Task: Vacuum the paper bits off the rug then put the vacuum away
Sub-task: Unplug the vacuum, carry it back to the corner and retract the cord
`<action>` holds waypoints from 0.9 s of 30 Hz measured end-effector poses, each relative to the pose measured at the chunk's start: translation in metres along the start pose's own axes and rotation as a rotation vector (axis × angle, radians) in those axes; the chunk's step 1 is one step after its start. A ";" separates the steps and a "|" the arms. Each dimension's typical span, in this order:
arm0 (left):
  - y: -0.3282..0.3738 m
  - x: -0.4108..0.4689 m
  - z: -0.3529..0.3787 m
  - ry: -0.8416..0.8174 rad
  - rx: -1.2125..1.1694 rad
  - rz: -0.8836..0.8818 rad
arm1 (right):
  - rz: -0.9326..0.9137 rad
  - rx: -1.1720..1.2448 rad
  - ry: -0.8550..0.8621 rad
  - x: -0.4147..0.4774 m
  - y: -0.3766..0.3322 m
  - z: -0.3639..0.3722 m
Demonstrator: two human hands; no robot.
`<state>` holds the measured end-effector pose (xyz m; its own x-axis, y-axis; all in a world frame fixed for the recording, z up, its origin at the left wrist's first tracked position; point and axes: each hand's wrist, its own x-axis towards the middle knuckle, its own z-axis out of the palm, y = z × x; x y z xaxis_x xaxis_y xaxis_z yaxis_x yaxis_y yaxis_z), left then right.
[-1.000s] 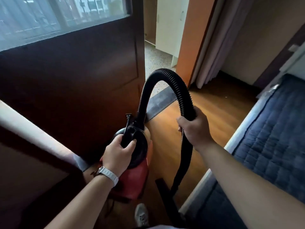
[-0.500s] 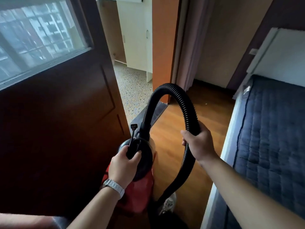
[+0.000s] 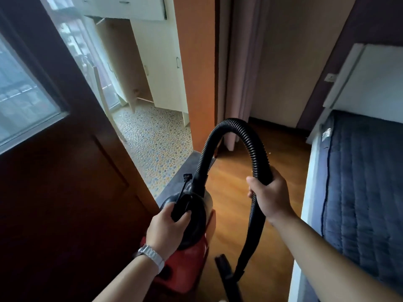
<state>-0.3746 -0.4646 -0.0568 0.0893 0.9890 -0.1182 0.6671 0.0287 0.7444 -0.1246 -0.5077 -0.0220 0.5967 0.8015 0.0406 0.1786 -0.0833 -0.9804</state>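
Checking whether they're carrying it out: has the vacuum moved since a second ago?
Yes. The vacuum has moved forward: the grey threshold strip, earlier well ahead of it, now lies right beside its body.

The person has stepped up to the doorway and raised their gaze. The red vacuum (image 3: 187,264) has come along, and its black top now overlaps the near end of the grey threshold strip (image 3: 174,182), which lay well ahead a second ago. The door's window pane (image 3: 21,105) has slid to the left edge, and the pale roll low on the left is gone from sight. Beyond the opening, the pebble floor (image 3: 152,138) and white cabinets (image 3: 161,73) show far more fully. The hose (image 3: 246,131) now arches against the curtain (image 3: 239,73) — and on the right, much more of the white headboard (image 3: 370,79) shows above the blue quilt (image 3: 359,182).
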 end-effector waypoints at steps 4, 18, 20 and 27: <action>0.029 0.064 0.012 -0.023 0.029 0.038 | -0.027 -0.076 0.002 0.057 -0.004 -0.006; 0.120 0.333 0.126 -0.297 -0.005 0.260 | 0.085 -0.230 0.405 0.287 0.008 -0.009; 0.142 0.361 0.139 -0.330 -0.038 0.294 | 0.079 -0.216 0.471 0.312 0.004 -0.012; 0.207 0.445 0.187 -0.376 -0.005 0.405 | 0.136 -0.198 0.592 0.376 0.009 -0.028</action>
<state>-0.0579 -0.0455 -0.0783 0.5968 0.8010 -0.0473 0.5209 -0.3419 0.7822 0.1235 -0.2237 -0.0097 0.9451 0.3183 0.0736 0.1785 -0.3145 -0.9323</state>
